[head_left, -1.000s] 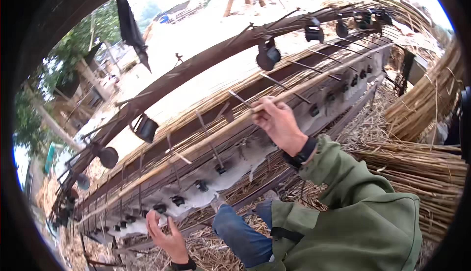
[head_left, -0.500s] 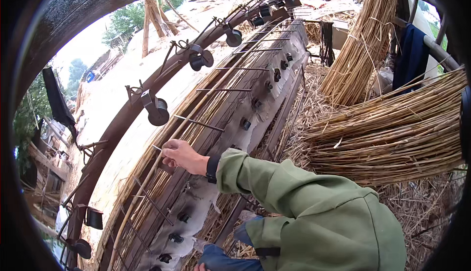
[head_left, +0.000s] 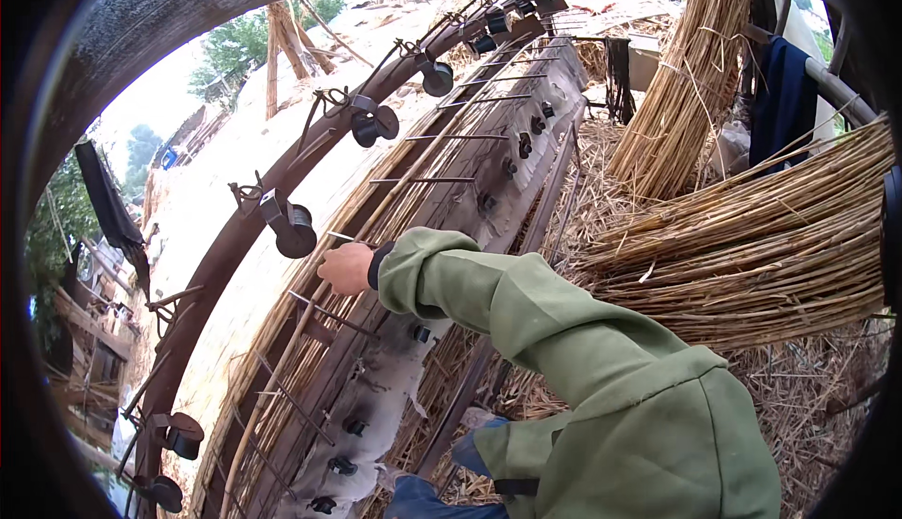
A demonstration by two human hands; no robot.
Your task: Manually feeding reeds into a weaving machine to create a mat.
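Just beside a long, flat, brown board: one right hand, bare, back uppermost, fingers curled inward and mostly turned from view; whether they are closed on anything cannot be told. Just past the knuckles, the pale end of a short, thin metal rod. Under or beside the hand, a long, slender, tan reed pole, laid lengthwise across a row of thin, dark crossbars, part of it concealed by the hand. Left hand: out of view.

Step in hand, as judged: handling the reed pole at one place along the row. Next move seems to call for a sure hold on the pole, kept in line with the row, fingers clear of the rod ends.

At the wrist, one black band; above it, one olive-green cloth sleeve. Beyond the hand, one dark brown, curving beam bearing black, round spools. Nearer the body, one stained, grey-white sheet with small black knobs. Farther right, one lying bundle of tan reeds and one leaning, straw-coloured sheaf, near a navy cloth.
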